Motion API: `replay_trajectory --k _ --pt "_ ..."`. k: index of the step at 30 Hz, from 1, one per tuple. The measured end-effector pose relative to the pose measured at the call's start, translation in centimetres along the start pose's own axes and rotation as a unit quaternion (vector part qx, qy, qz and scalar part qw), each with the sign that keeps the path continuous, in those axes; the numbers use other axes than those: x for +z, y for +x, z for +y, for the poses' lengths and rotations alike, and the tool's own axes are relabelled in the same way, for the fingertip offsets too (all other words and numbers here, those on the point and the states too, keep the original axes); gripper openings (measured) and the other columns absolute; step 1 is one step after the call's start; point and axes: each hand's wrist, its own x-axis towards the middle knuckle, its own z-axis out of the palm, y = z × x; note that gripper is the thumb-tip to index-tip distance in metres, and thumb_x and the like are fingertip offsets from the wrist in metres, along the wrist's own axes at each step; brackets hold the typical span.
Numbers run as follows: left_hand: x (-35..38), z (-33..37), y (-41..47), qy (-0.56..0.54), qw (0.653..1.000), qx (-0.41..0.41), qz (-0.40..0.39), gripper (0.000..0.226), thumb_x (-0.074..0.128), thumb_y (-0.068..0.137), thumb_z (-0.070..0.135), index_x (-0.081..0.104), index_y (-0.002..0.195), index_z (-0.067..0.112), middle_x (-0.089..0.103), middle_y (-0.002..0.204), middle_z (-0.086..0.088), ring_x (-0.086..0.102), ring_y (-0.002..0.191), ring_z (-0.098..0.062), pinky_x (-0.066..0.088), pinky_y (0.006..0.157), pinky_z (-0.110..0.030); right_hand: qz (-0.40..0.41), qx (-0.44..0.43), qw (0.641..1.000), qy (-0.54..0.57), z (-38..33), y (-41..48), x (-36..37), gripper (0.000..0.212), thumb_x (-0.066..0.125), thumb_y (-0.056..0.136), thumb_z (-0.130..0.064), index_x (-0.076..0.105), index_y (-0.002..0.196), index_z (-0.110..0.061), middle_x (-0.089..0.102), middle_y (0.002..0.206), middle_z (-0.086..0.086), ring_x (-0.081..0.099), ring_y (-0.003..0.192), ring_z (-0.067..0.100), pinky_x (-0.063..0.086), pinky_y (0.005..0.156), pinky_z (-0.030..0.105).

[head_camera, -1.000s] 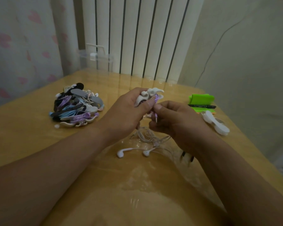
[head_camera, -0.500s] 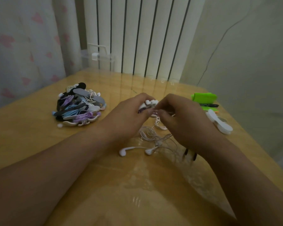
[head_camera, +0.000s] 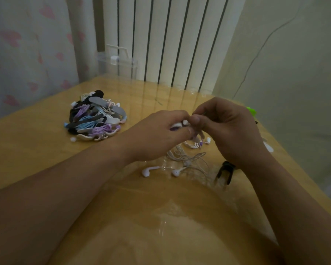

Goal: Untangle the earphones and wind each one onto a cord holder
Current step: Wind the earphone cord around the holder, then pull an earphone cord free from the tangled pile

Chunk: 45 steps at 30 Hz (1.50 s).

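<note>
My left hand (head_camera: 157,136) grips a white cord holder (head_camera: 180,124) wound with purple cord; only a small part shows between the fingers. My right hand (head_camera: 225,131) meets it from the right, thumb and fingers pinching the purple earphone cord at the holder. Just below the hands lies a loose tangle of white earphones (head_camera: 185,159), with two earbuds (head_camera: 147,172) pointing left on the table. A small white and purple coil (head_camera: 196,144) lies under my right fingers.
A pile of wound cord holders (head_camera: 96,119) in black, grey, blue and purple sits at the left on the wooden table (head_camera: 36,146). A black holder (head_camera: 225,172) lies by my right wrist. A green object (head_camera: 251,111) and a white holder (head_camera: 268,147) peek out behind my right hand. A clear box (head_camera: 117,64) stands at the back.
Both hands have lowered and come together; the holder, which stood up clear of my left fingers a second ago, is now mostly hidden. My right hand rose from below to the holder's right side.
</note>
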Motion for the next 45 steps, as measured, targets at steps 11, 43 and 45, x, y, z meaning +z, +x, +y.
replay_trajectory --k 11,43,45 --pt "1.4 0.2 -0.2 0.034 0.999 -0.003 0.014 0.022 0.056 0.103 0.037 0.052 0.112 0.018 0.068 0.096 -0.003 0.061 0.078 -0.019 0.050 0.068 -0.046 0.016 0.015 1.000 0.020 0.4 -0.2 0.5 0.025 0.072 0.089 -0.039 0.071 0.092 -0.014 0.071 0.077 0.000 0.068 0.072 0.018 0.056 0.066 0.041" --pt "-3.2 -1.9 1.0 0.104 0.958 -0.066 0.260 0.016 0.070 0.092 0.024 0.063 0.106 0.022 0.061 0.106 0.005 0.059 0.091 -0.010 0.045 0.070 -0.023 0.143 0.149 0.978 0.011 0.9 0.1 1.6 0.041 0.042 0.110 -0.044 0.070 0.091 -0.020 0.070 0.085 -0.006 0.064 0.078 0.002 0.049 0.069 0.031" --pt "-5.0 -2.4 0.9 0.117 0.947 -0.098 0.284 0.011 0.068 0.089 0.026 0.063 0.099 0.023 0.063 0.101 0.002 0.062 0.087 -0.017 0.050 0.068 -0.033 0.156 0.160 0.975 0.015 1.1 0.1 0.7 0.045 0.040 0.111 -0.045 0.069 0.087 -0.019 0.069 0.083 -0.005 0.062 0.074 0.001 0.047 0.068 0.032"
